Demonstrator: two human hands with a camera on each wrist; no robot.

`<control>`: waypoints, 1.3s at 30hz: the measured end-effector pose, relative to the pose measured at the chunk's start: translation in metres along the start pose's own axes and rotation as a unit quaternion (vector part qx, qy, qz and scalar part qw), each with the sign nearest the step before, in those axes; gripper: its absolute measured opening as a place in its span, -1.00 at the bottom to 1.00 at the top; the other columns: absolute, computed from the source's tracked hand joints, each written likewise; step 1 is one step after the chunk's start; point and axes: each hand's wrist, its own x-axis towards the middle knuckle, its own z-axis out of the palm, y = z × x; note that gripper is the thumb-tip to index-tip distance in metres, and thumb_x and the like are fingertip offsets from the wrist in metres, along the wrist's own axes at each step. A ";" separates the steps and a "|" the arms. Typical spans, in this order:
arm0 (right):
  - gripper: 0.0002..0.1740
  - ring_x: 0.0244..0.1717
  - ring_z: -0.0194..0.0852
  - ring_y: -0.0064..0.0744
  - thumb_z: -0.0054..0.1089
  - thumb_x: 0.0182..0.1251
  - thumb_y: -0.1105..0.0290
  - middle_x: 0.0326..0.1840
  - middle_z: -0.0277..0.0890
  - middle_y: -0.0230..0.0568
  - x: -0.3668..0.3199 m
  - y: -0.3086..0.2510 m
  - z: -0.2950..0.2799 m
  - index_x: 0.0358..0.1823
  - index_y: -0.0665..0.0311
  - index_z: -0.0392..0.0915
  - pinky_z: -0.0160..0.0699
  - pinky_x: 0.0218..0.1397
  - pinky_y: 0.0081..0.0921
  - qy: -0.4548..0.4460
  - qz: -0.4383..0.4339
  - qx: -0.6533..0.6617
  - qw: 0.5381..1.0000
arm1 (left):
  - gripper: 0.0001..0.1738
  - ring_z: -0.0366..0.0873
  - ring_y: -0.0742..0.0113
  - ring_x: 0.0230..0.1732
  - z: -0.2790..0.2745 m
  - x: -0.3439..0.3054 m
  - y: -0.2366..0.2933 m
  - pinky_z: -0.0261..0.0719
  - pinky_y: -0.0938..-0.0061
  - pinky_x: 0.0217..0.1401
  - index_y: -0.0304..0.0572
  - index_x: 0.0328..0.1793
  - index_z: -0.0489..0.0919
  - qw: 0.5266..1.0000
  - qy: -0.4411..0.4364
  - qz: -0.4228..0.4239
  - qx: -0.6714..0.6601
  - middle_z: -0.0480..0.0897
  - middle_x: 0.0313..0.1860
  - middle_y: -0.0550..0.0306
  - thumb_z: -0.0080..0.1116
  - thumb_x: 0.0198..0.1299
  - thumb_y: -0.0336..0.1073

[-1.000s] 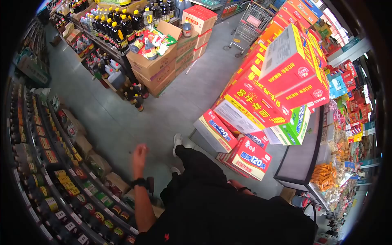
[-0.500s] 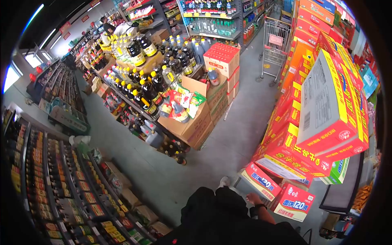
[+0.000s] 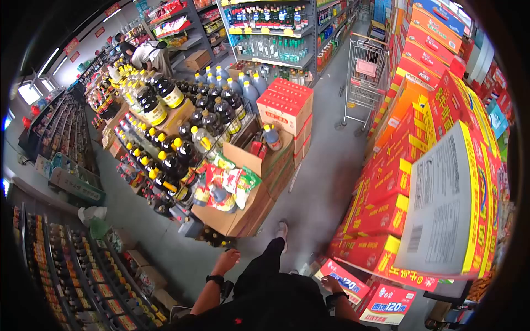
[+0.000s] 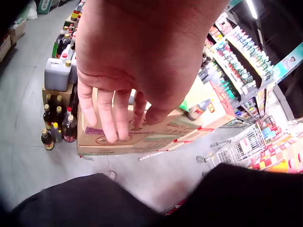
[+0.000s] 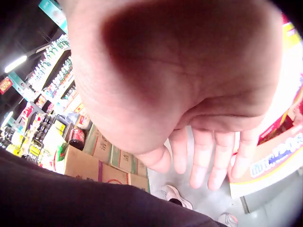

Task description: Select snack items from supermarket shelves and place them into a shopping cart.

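Observation:
My left hand (image 3: 225,261) hangs in front of my body, and in the left wrist view its fingers (image 4: 108,118) are relaxed with nothing in them. Beyond it stand stacked brown cartons (image 4: 94,150) beside the bottle display. Down at my right side is my right hand (image 3: 332,284), overlapping a red and white noodle carton (image 3: 346,278) in the head view. Seen from the right wrist, its fingers (image 5: 201,161) are loosely extended and hold nothing. A second noodle carton (image 3: 389,303) sits just right of it.
A tall stack of red and yellow boxes (image 3: 381,209) lines the right side. A shopping cart (image 3: 364,83) stands in the aisle ahead. Dark bottles with yellow caps (image 3: 171,163) crowd the display at left centre; two people (image 3: 152,55) are behind it. Shelves (image 3: 83,276) run along the lower left.
My view has lifted and moved forward along the aisle, bringing the bottle display and cart nearer. The left hand has come back into the head view; the right hand stays low by the cartons.

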 end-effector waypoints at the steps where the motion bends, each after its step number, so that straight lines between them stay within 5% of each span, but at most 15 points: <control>1: -0.74 -0.07 0.65 -0.28 0.18 0.26 0.30 -0.17 0.68 -0.14 0.009 -0.016 -0.007 -0.07 0.23 0.60 0.59 0.01 -0.37 0.023 -0.019 -0.011 0.999 | -0.65 0.70 0.28 -0.25 0.000 0.029 -0.037 0.62 0.40 -0.17 -0.27 -0.05 0.63 1.000 -0.014 -0.011 0.025 0.72 -0.35 0.09 0.01 0.30 -0.15; 3: -0.75 -0.24 0.64 -0.46 0.20 0.30 0.34 -0.25 0.66 -0.25 0.031 -0.055 -0.033 -0.07 0.30 0.57 0.63 -0.14 -0.43 0.068 -0.061 -0.037 0.995 | -0.65 0.70 0.28 -0.29 -0.004 0.081 -0.088 0.63 0.40 -0.20 -0.24 -0.11 0.65 0.996 -0.035 -0.032 0.073 0.71 -0.38 0.14 0.01 0.29 -0.11; 5: -0.82 -0.27 0.59 -0.39 0.06 0.36 0.50 -0.30 0.56 -0.26 0.071 -0.078 -0.063 -0.05 0.35 0.49 0.61 -0.21 -0.44 -0.009 -0.080 0.018 0.997 | -0.68 0.69 0.35 -0.32 -0.011 0.078 -0.052 0.60 0.43 -0.31 -0.17 -0.18 0.64 0.981 -0.094 -0.164 0.034 0.71 -0.35 0.24 0.01 0.28 -0.10; 7: -0.82 -0.30 0.55 -0.39 -0.01 0.40 0.55 -0.25 0.55 -0.19 0.153 -0.039 -0.079 -0.03 0.40 0.48 0.60 -0.23 -0.46 0.046 -0.141 0.033 0.988 | -0.74 0.68 0.41 -0.25 -0.020 0.079 0.011 0.58 0.46 -0.31 -0.13 -0.15 0.61 0.956 -0.098 -0.275 0.038 0.70 -0.26 0.25 0.03 0.33 -0.13; 10: -0.80 -0.31 0.51 -0.39 -0.04 0.41 0.58 -0.23 0.52 -0.15 0.123 -0.177 -0.139 0.00 0.42 0.46 0.58 -0.24 -0.46 0.043 -0.055 0.090 0.993 | -0.70 0.70 0.41 -0.21 -0.025 0.095 0.028 0.58 0.44 -0.27 -0.06 -0.09 0.60 0.950 -0.124 -0.287 0.017 0.72 -0.20 0.27 0.01 0.32 -0.05; 13: -0.77 -0.34 0.58 -0.44 0.03 0.32 0.49 -0.31 0.61 -0.14 0.195 -0.180 -0.175 -0.08 0.45 0.54 0.60 -0.29 -0.51 0.035 -0.072 0.197 0.977 | -0.68 0.70 0.41 -0.33 -0.016 0.118 0.059 0.53 0.48 -0.45 -0.11 -0.12 0.64 0.955 -0.044 -0.288 -0.055 0.72 -0.28 0.26 -0.04 0.25 -0.11; 19: -0.78 -0.37 0.60 -0.43 0.12 0.29 0.44 -0.36 0.63 -0.21 0.280 -0.258 -0.269 -0.07 0.30 0.58 0.59 -0.25 -0.44 0.034 -0.093 0.054 0.994 | -0.70 0.69 0.41 -0.35 0.020 0.189 0.165 0.53 0.47 -0.41 -0.07 -0.09 0.62 0.948 0.026 -0.311 -0.056 0.71 -0.28 0.29 -0.06 0.27 -0.13; 20: -0.78 -0.36 0.61 -0.43 0.12 0.29 0.44 -0.36 0.63 -0.21 0.293 -0.264 -0.280 -0.07 0.30 0.58 0.59 -0.25 -0.43 0.034 -0.086 0.049 0.995 | -0.72 0.68 0.43 -0.33 0.026 0.205 0.189 0.57 0.38 -0.39 -0.12 -0.23 0.63 0.943 0.001 -0.330 -0.042 0.71 -0.31 0.22 -0.05 0.26 -0.16; 23: -0.79 -0.31 0.62 -0.41 0.11 0.29 0.44 -0.33 0.63 -0.19 0.312 -0.293 -0.317 -0.08 0.34 0.57 0.60 -0.23 -0.42 0.047 -0.107 0.099 0.988 | -0.72 0.69 0.34 -0.28 0.050 0.264 0.202 0.61 0.23 -0.29 -0.19 -0.36 0.61 0.976 -0.032 -0.206 0.061 0.71 -0.32 0.09 -0.02 0.23 -0.19; 25: -0.79 -0.30 0.62 -0.41 0.10 0.28 0.46 -0.30 0.63 -0.20 0.325 -0.297 -0.335 -0.10 0.35 0.57 0.60 -0.22 -0.42 0.042 -0.120 0.112 0.986 | -0.71 0.69 0.13 -0.23 0.060 0.306 0.205 0.61 0.15 -0.15 -0.26 -0.41 0.60 0.930 -0.036 0.056 0.361 0.70 -0.31 -0.04 0.00 0.20 -0.21; 26: -0.77 -0.28 0.62 -0.39 0.11 0.27 0.46 -0.25 0.63 -0.19 0.324 -0.309 -0.347 -0.08 0.37 0.57 0.59 -0.19 -0.42 0.020 -0.082 0.091 0.992 | -0.71 0.66 -0.07 -0.15 0.067 0.320 0.232 0.60 0.18 -0.08 -0.25 -0.28 0.64 0.969 -0.002 -0.031 0.244 0.71 -0.25 -0.09 0.01 0.21 -0.19; 29: -0.83 -0.19 0.65 -0.29 0.09 0.31 0.55 -0.22 0.61 -0.07 0.344 -0.311 -0.369 -0.09 0.37 0.53 0.66 -0.12 -0.41 -0.012 -0.063 0.088 0.994 | -0.68 0.66 -0.07 -0.09 0.082 0.335 0.348 0.59 0.22 0.01 -0.22 -0.12 0.66 0.986 0.108 -0.111 0.068 0.71 -0.18 -0.11 0.05 0.20 -0.16; 34: -0.73 -0.25 0.62 -0.35 -0.16 0.26 0.75 -0.26 0.60 -0.15 0.368 -0.298 -0.387 -0.15 0.40 0.53 0.64 -0.19 -0.45 -0.013 -0.080 0.065 0.995 | -0.65 0.70 0.03 -0.13 0.088 0.365 0.341 0.60 0.20 -0.02 -0.21 -0.12 0.67 0.978 0.100 -0.131 0.127 0.72 -0.25 -0.10 0.10 0.17 -0.10; 38: -0.76 -0.31 0.58 -0.38 -0.14 0.27 0.69 -0.29 0.57 -0.19 0.374 -0.309 -0.396 -0.19 0.38 0.54 0.55 -0.27 -0.49 -0.028 -0.042 0.205 0.978 | -0.68 0.69 0.23 -0.37 0.077 0.381 0.342 0.59 0.33 -0.23 -0.27 -0.32 0.66 0.963 -0.082 -0.230 0.113 0.68 -0.49 0.01 0.09 0.17 -0.13; 39: -0.79 -0.32 0.56 -0.39 -0.11 0.28 0.65 -0.31 0.56 -0.21 0.380 -0.303 -0.391 -0.20 0.37 0.54 0.53 -0.29 -0.50 0.007 -0.070 0.179 0.981 | -0.67 0.68 0.25 -0.37 0.076 0.391 0.313 0.59 0.35 -0.23 -0.27 -0.32 0.65 0.973 -0.090 -0.154 0.146 0.68 -0.49 0.03 0.08 0.18 -0.13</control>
